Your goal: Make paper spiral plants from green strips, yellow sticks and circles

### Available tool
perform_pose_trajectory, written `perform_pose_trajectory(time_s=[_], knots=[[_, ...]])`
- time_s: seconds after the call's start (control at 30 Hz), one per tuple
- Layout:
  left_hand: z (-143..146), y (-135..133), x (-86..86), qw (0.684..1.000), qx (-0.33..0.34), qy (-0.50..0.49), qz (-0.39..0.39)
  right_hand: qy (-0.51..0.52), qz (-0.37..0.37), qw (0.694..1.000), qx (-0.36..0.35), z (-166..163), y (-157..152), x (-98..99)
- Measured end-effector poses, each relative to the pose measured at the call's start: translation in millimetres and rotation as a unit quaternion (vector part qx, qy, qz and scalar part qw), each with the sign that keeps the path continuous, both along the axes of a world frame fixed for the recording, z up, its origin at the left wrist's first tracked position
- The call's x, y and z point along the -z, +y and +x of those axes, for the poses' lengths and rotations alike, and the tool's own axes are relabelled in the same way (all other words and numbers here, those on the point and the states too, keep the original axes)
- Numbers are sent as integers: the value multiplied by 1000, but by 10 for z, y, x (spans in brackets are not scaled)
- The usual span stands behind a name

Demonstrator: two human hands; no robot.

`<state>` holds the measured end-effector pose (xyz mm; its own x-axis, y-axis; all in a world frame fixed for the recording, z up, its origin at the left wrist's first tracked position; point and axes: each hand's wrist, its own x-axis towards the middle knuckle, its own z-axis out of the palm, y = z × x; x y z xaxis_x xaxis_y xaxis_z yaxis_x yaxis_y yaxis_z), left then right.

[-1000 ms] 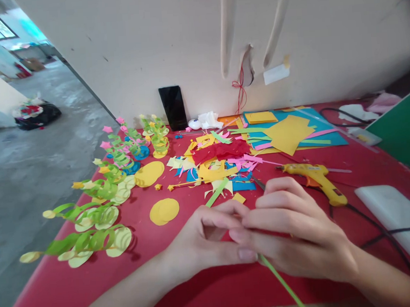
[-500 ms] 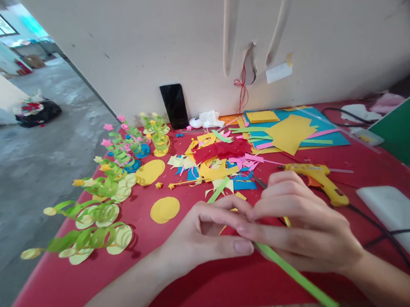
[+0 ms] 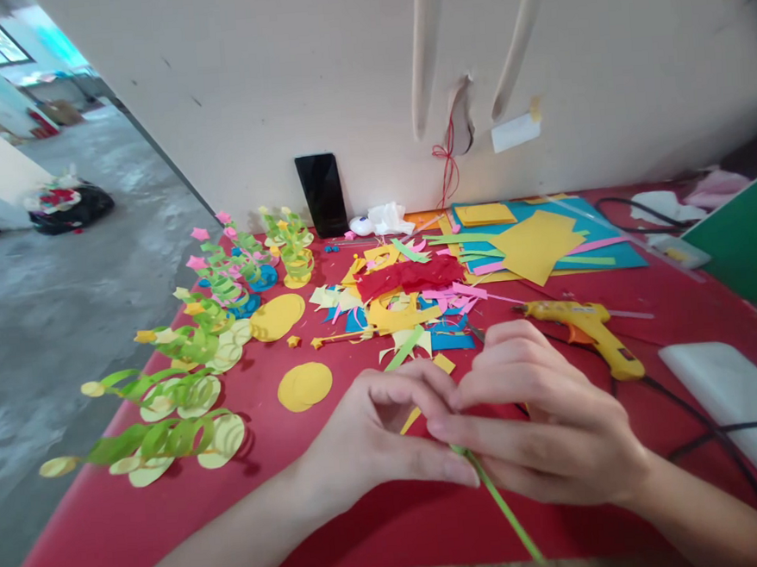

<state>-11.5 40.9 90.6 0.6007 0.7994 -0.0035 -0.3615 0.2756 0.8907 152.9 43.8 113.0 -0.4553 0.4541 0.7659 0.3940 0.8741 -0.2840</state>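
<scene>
Between my two hands, over the front of the red table, is a narrow green paper strip (image 3: 506,508). Its free end hangs down toward the table's front edge, seen nearly edge-on. My left hand (image 3: 401,424) pinches the strip's upper end between thumb and fingers. My right hand (image 3: 544,419) grips it from the other side, fingertips meeting those of the left. The strip's top end is mostly hidden by the fingers. Beyond the left hand lie overlapping yellow paper circles (image 3: 304,387).
Curled green paper plants (image 3: 169,441) on round bases line the left side. A scrap pile (image 3: 405,294) fills the middle. A yellow glue gun (image 3: 586,329) with a black cable lies right, near a white box (image 3: 738,414). A black phone (image 3: 321,196) leans on the wall.
The green strip has turned from its flat side to its edge, and its free end has swung left. Both hands shifted slightly, still gripping it.
</scene>
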Motion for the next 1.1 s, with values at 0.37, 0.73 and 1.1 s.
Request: perform_pose_trajectory(time_s=[0.37, 0.73, 1.1], knots=[[19, -9, 17, 1000, -14, -8, -4, 2, 7, 1000, 3, -4, 22, 56], [19, -9, 17, 1000, -21, 19, -1, -13, 17, 1000, -14, 36, 66, 122], [-66, 237, 298, 777, -109, 478, 396, -58, -52, 997, -22, -146, -115, 258]])
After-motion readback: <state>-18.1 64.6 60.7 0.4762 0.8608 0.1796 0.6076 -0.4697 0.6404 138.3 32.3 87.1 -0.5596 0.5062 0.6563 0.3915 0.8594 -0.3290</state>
